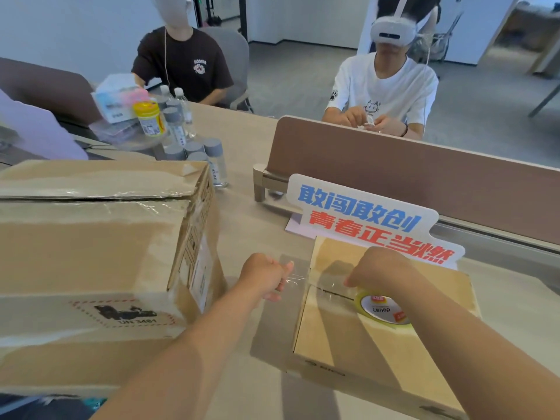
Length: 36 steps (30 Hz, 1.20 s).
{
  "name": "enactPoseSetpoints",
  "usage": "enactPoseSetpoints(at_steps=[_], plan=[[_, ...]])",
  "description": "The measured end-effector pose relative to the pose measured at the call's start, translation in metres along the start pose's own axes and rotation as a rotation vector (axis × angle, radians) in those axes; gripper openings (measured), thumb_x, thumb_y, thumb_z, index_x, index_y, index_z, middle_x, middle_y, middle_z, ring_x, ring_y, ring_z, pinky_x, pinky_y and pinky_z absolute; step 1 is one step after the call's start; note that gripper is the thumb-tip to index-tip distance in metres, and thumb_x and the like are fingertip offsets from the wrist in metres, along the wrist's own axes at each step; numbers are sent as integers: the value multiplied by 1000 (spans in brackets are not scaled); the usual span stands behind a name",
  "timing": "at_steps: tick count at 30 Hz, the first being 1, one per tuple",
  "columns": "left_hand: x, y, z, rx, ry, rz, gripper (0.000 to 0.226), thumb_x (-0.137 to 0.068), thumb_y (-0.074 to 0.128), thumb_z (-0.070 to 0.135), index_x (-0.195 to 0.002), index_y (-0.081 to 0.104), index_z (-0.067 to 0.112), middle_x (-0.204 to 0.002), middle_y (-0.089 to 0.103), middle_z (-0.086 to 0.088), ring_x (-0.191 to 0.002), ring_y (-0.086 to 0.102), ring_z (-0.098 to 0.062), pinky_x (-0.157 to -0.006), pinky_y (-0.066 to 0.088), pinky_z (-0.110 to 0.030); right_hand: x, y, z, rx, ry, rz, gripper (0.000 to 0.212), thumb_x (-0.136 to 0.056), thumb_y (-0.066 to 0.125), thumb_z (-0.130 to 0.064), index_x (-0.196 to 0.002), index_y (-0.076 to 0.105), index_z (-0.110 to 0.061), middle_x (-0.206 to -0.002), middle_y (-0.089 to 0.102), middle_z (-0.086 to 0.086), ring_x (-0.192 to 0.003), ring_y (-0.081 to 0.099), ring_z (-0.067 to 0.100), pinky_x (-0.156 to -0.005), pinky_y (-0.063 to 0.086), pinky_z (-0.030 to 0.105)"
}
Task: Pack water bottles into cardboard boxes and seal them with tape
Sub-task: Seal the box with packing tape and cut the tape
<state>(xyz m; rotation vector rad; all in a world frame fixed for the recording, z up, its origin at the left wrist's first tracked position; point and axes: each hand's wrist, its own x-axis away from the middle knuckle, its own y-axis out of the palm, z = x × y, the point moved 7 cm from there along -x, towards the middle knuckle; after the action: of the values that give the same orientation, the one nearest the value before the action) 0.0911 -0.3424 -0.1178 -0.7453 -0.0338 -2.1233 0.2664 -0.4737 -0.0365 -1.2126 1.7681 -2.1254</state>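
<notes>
A small closed cardboard box (339, 338) lies on the table in front of me. My right hand (381, 271) rests on its lid and grips a roll of clear tape (381, 307). A strip of tape (303, 280) stretches leftward from the roll across the lid seam and past the box's left edge. My left hand (266, 277) pinches the free end of that strip just left of the box. Several water bottles (212, 162) with grey caps stand on the table at the back left.
A large taped cardboard box (91, 253) fills the left side. A white sign with blue and red characters (372, 219) leans behind the small box, against a brown desk divider (424, 177). Two people sit across the table. A yellow-capped jar (148, 116) stands by the bottles.
</notes>
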Motion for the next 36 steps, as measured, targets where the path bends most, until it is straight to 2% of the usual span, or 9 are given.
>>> enactPoseSetpoints(at_steps=[7,12,15,23,27,30,32,34,36], plan=[[-11,-5,16,-101,77,28,25,-84,70,27,-70,58,10,-61,52,-1,-60,53,-16,-63,60,-36,-4,0,-2,23,7,-16,35,-76,71,-46,-94,62,-17,-90,61,-1,-91,62,19,-81,51,30],[-14,0,-5,-142,28,2,25,-87,68,31,-78,63,8,-73,56,-3,-71,59,-21,-51,55,-28,-10,5,-7,50,21,-40,43,-76,72,-46,-105,64,-16,-89,59,-1,-89,60,20,-84,52,32],[-15,6,-17,-90,-21,-15,21,-88,67,30,-83,65,9,-73,57,0,-70,57,-18,-40,49,-20,-12,6,-9,73,31,-39,42,-76,72,-46,-105,64,-16,-87,58,-1,-85,58,20,-80,51,31],[-20,37,-53,191,-223,-98,23,-88,68,30,-84,67,7,-81,61,-5,-66,46,-15,-49,53,-28,-17,11,-13,110,50,-30,43,-75,71,-45,-106,63,-16,-94,62,0,-96,62,23,-85,52,34],[-14,51,-69,270,-319,-12,30,-84,71,38,-76,66,10,-76,65,-1,-73,53,-19,-50,49,-27,-16,9,-13,111,48,-15,38,-77,70,-43,-104,63,-17,-91,59,0,-97,62,23,-80,51,33],[-12,50,-67,197,-262,98,41,-88,63,43,-69,64,6,-79,66,-6,-76,57,-25,-59,51,-32,-14,9,-13,120,33,-8,29,-78,69,-41,-93,59,-19,-88,58,-1,-92,61,21,-76,49,30],[-13,55,-67,70,-215,74,55,-88,53,58,-80,66,5,-82,64,-6,-80,58,-26,-70,48,-33,-14,9,-12,121,29,3,25,-79,68,-40,-85,55,-19,-79,57,-3,-83,58,20,-70,46,28],[-25,70,-107,112,-343,-41,93,-60,55,86,-108,67,7,-94,68,-5,-87,64,-26,-73,53,-34,-13,8,-12,120,23,12,24,-79,67,-39,-81,54,-19,-72,54,-4,-79,56,19,-68,45,27],[-53,82,-168,198,-479,-82,118,-35,67,90,-126,58,14,-107,69,-12,-95,68,-35,-75,58,-45,-13,8,-13,115,19,17,24,-79,67,-38,-83,53,-19,-78,56,-3,-80,55,20,-68,44,27]])
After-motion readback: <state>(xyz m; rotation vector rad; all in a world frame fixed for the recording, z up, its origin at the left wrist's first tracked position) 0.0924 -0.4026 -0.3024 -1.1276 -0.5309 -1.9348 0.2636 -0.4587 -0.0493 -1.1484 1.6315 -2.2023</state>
